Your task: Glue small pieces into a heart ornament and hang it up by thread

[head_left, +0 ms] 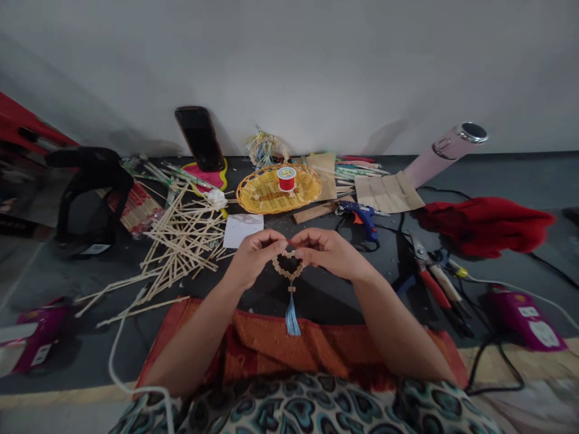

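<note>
My left hand (257, 256) and my right hand (326, 250) meet over the middle of the dark table, fingers pinched. Between them they hold the top of a heart-shaped beaded bracelet (287, 275) of small light-brown beads. From its lower point hangs a light blue tassel (292, 316) below a small block-like bead (292, 289). The tassel dangles upright above an orange-red cloth (253, 343). My fingertips hide the top of the bead loop, and whether a thread runs between them is too small to tell.
A yellow wicker basket (244, 202) holds a red thread spool (286, 178). Loose thin sticks (181, 229) pile up at left, near a leaning phone (201, 138). At right are a blue glue gun (364, 218), red-handled pliers (429, 277), a red cloth (484, 224) and a pink flask (436, 158). Cables trail nearby.
</note>
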Demonstrator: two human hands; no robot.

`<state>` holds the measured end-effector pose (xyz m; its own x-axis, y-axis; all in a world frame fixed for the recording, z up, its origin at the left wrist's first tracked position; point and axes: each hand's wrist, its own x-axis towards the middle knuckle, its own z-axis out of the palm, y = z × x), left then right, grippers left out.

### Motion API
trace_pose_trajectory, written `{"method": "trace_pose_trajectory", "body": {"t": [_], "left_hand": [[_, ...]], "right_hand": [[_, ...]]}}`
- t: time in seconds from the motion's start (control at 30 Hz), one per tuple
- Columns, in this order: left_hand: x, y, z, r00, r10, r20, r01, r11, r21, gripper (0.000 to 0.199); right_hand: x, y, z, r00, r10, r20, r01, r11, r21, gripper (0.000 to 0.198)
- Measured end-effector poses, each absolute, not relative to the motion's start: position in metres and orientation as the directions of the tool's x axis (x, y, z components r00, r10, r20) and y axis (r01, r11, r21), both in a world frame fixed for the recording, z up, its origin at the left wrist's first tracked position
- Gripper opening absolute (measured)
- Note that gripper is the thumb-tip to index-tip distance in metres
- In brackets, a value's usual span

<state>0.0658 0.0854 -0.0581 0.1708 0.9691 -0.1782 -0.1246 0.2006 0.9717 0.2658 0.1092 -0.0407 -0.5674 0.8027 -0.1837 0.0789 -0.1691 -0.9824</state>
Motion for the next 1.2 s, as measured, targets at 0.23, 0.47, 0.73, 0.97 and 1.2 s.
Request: {"method": "trace_pose_trajectory", "body": {"t": [0.23,0.47,0.73,0.97,1.2], "left_hand": [[0.078,0.079,-0.06,0.348,0.877,-0.332,-0.361,0.452,0.815,0.028],[0.078,0.078,-0.056,0.452,0.776,-0.441,-0.327,0.604,0.727,0.031],[0.078,0.078,-0.056,0.475,0.77,-0.426,-0.286,0.593,0.752,0.034],[0.079,0.078,-0.055,0.491,0.769,-0.408,-0.29,0.587,0.756,0.033],[0.079,0.079,-0.055,0.461,0.792,-0.4,-0.27,0.555,0.787,0.035]], "right_hand": [[0.267,0.112,-0.043,-0.465,0.872,-0.154,-0.216,-0.28,-0.935,0.025],[0.271,0.115,-0.04,-0.382,0.92,-0.09,-0.093,-0.136,-0.986,0.023],[0.276,0.117,-0.039,-0.366,0.928,-0.07,0.007,-0.073,-0.997,0.024],[0.279,0.117,-0.039,-0.361,0.93,-0.067,0.033,-0.059,-0.998,0.025],[0.281,0.119,-0.04,-0.338,0.939,-0.061,0.047,-0.048,-0.998,0.025]]}}
